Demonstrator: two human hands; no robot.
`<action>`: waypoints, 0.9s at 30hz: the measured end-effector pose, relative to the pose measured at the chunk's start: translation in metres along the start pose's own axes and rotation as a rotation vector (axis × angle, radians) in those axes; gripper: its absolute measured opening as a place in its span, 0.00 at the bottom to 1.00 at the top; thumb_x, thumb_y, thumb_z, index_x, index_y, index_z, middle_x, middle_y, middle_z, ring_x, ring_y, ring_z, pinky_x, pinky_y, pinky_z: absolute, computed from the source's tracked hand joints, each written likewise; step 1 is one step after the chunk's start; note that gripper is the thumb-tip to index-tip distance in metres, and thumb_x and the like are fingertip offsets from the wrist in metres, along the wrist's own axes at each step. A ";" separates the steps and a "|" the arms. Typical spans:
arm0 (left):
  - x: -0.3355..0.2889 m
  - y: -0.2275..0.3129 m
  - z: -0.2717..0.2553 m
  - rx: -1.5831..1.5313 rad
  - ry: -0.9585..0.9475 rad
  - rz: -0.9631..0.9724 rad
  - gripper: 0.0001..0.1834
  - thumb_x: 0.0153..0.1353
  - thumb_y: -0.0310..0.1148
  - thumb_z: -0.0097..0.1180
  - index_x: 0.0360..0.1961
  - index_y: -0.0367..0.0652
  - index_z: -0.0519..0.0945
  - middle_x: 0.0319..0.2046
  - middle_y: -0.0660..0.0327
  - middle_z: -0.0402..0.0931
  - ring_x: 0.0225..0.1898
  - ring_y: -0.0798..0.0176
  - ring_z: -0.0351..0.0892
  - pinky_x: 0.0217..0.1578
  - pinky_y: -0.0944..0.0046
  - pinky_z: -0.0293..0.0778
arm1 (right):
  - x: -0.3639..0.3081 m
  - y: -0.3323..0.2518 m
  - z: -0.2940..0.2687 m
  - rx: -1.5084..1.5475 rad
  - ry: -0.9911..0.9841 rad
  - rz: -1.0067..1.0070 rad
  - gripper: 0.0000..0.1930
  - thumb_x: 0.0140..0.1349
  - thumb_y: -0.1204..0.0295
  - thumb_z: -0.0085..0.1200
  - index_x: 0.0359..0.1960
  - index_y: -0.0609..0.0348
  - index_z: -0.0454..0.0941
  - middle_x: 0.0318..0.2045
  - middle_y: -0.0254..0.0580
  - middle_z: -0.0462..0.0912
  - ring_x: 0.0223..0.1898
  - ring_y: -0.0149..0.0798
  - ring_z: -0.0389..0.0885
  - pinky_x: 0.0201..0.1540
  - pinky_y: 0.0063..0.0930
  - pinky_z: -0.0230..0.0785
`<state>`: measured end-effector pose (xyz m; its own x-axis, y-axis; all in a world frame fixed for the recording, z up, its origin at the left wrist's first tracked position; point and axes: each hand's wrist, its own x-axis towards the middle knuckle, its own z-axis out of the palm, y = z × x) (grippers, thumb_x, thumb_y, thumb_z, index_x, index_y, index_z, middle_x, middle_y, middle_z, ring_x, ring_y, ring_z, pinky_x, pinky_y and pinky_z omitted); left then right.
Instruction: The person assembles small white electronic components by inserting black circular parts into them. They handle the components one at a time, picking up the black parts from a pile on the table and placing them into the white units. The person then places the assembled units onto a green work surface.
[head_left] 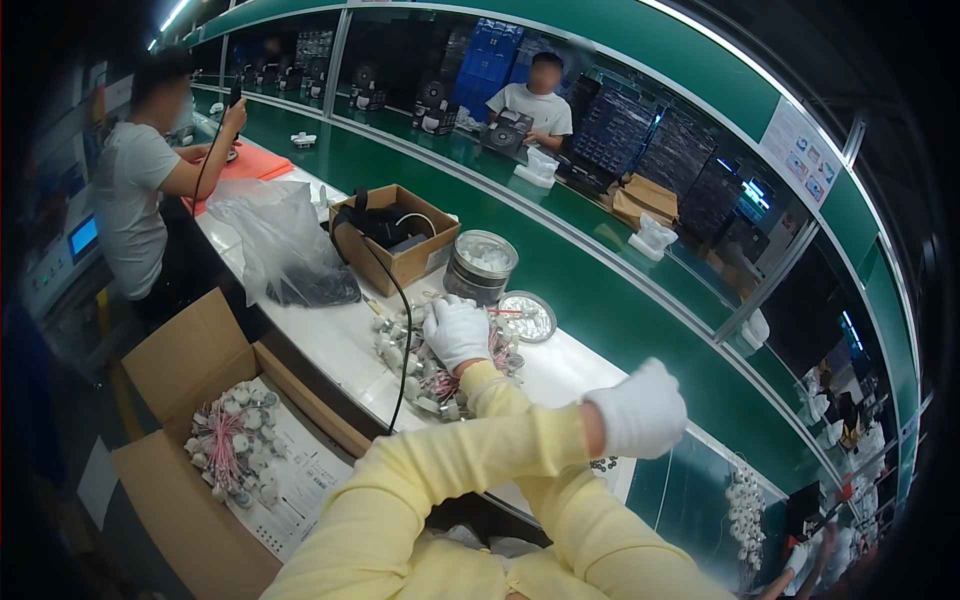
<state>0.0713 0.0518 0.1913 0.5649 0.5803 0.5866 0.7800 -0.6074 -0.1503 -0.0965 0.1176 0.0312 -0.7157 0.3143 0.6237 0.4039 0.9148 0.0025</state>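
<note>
My forearms in yellow sleeves cross, the left one over the right. My right hand [459, 333], in a white glove, is on a pile of small whitish round parts with pink wires [437, 383] on the white bench. Its fingers curl down among the parts, and what they hold is hidden. Out to the right, my gloved left hand [643, 410] is raised with its fingers curled closed; I cannot see what is in them. Just beyond the pile are a metal tin [480, 268] with white material inside and a round silvery lid [527, 317] with a thin red stick across it.
An open carton [310, 400] at lower left holds more wired parts on printed sheets. A cardboard box [405, 260] with black items and a clear plastic bag [285, 235] stand on the bench. A black cable [405, 350] hangs across. Beyond runs a green conveyor [590, 260]; two people work nearby.
</note>
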 end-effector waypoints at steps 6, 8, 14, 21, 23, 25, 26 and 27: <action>-0.006 0.012 0.057 -0.195 -0.526 0.195 0.09 0.55 0.37 0.61 0.27 0.46 0.89 0.28 0.53 0.85 0.35 0.47 0.86 0.34 0.48 0.76 | 0.009 -0.029 0.013 0.107 0.037 -0.074 0.11 0.66 0.59 0.54 0.36 0.48 0.85 0.36 0.44 0.86 0.33 0.50 0.85 0.39 0.49 0.73; -0.018 0.028 0.042 -0.323 -0.689 0.238 0.11 0.54 0.37 0.61 0.32 0.44 0.91 0.31 0.49 0.86 0.36 0.43 0.86 0.35 0.46 0.79 | 0.001 -0.015 0.008 0.074 0.061 -0.056 0.11 0.65 0.59 0.54 0.36 0.48 0.85 0.36 0.43 0.86 0.34 0.50 0.85 0.39 0.49 0.73; -0.025 0.028 0.032 -0.466 -0.785 0.246 0.14 0.54 0.36 0.61 0.36 0.39 0.91 0.32 0.44 0.86 0.36 0.41 0.87 0.35 0.44 0.81 | -0.004 -0.005 0.005 0.039 0.029 0.021 0.10 0.65 0.60 0.55 0.33 0.49 0.85 0.36 0.42 0.85 0.36 0.50 0.83 0.41 0.50 0.70; -0.034 0.024 0.020 -0.470 -0.893 0.179 0.15 0.53 0.37 0.63 0.38 0.42 0.91 0.33 0.45 0.86 0.37 0.41 0.87 0.36 0.45 0.81 | -0.006 -0.002 0.004 0.032 -0.003 0.044 0.11 0.63 0.59 0.55 0.34 0.48 0.85 0.36 0.42 0.85 0.39 0.51 0.83 0.42 0.50 0.71; -0.037 0.019 0.008 -0.478 -0.942 0.162 0.15 0.53 0.39 0.64 0.38 0.43 0.91 0.33 0.46 0.86 0.37 0.41 0.87 0.37 0.45 0.81 | -0.004 -0.007 0.005 0.040 -0.002 0.048 0.11 0.63 0.59 0.55 0.33 0.49 0.85 0.36 0.42 0.86 0.39 0.51 0.83 0.42 0.50 0.71; -0.044 0.012 0.012 -0.490 -0.969 0.114 0.16 0.53 0.41 0.64 0.38 0.44 0.91 0.33 0.47 0.87 0.37 0.42 0.87 0.38 0.46 0.81 | -0.001 -0.015 0.008 0.051 -0.029 0.053 0.11 0.63 0.59 0.56 0.33 0.49 0.85 0.36 0.42 0.86 0.39 0.51 0.83 0.42 0.50 0.71; -0.046 0.010 0.015 -0.499 -0.976 0.102 0.16 0.53 0.43 0.64 0.38 0.45 0.91 0.33 0.48 0.87 0.37 0.42 0.87 0.38 0.46 0.81 | -0.002 -0.015 0.009 0.056 -0.025 0.055 0.11 0.62 0.59 0.56 0.34 0.49 0.85 0.36 0.42 0.86 0.39 0.51 0.84 0.42 0.50 0.71; -0.046 0.009 0.015 -0.484 -0.957 0.117 0.17 0.54 0.44 0.64 0.39 0.45 0.91 0.33 0.48 0.87 0.37 0.43 0.87 0.39 0.47 0.81 | -0.002 -0.014 0.008 0.056 -0.016 0.054 0.11 0.62 0.59 0.56 0.34 0.49 0.85 0.36 0.42 0.86 0.39 0.50 0.84 0.42 0.50 0.71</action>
<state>0.0565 0.0277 0.1504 0.7687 0.5603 -0.3085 0.6369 -0.7148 0.2888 -0.1054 0.1064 0.0237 -0.7031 0.3674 0.6088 0.4098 0.9091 -0.0753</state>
